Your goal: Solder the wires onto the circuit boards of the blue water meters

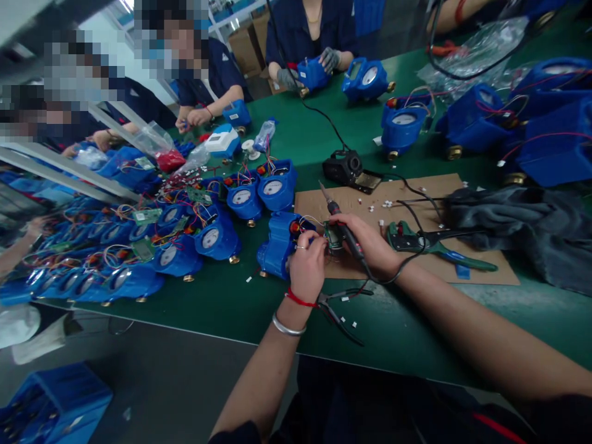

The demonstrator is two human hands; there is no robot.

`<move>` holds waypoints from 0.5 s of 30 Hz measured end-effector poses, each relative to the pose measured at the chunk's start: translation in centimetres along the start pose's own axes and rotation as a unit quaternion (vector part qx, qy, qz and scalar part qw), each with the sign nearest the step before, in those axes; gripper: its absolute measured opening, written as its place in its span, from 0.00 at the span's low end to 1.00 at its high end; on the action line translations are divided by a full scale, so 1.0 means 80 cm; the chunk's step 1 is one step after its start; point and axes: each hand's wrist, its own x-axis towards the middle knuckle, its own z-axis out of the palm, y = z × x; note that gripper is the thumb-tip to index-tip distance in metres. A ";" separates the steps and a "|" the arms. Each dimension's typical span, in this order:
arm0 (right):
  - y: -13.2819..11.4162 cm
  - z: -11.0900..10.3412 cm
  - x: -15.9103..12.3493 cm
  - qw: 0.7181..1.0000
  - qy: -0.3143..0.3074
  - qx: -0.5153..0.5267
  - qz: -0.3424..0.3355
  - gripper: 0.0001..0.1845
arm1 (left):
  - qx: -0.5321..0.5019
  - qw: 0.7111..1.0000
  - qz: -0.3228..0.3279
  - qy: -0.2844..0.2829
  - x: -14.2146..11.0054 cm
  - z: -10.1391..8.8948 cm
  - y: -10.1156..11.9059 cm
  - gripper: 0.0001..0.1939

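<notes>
My right hand (367,243) is closed around a soldering iron (352,242), its tip pointing up and away from me. Its fingers also touch the edge of a small green circuit board (333,237). Close by on the left, my left hand (308,265) has its fingertips pinched at the board's left side, where thin wires run. What exactly it pinches is too small to make out. Just beyond that hand lies a blue meter housing (276,246), partly hidden by it, with wires leading toward the board. A cardboard sheet (319,200) lies beneath the work.
Dark-handled pliers (340,317) lie nearest me; a green wire stripper (457,256) sits right, by a dark cloth (522,222). A black soldering stand (342,166) is behind. Several blue meters (213,237) fill the left. Co-workers sit across the green table (314,135).
</notes>
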 end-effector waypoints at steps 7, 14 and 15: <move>0.005 -0.002 0.003 1.000 -0.012 0.007 0.006 0.32 | -0.032 0.995 0.089 0.015 -0.010 -0.001 -0.017 0.11; 0.007 -0.001 0.004 1.000 -0.028 0.001 0.007 0.30 | -0.076 0.996 0.037 -0.039 0.002 0.009 -0.018 0.11; 0.008 -0.001 0.005 1.000 -0.029 0.002 0.005 0.31 | -0.085 0.995 0.033 -0.039 0.002 0.010 -0.019 0.11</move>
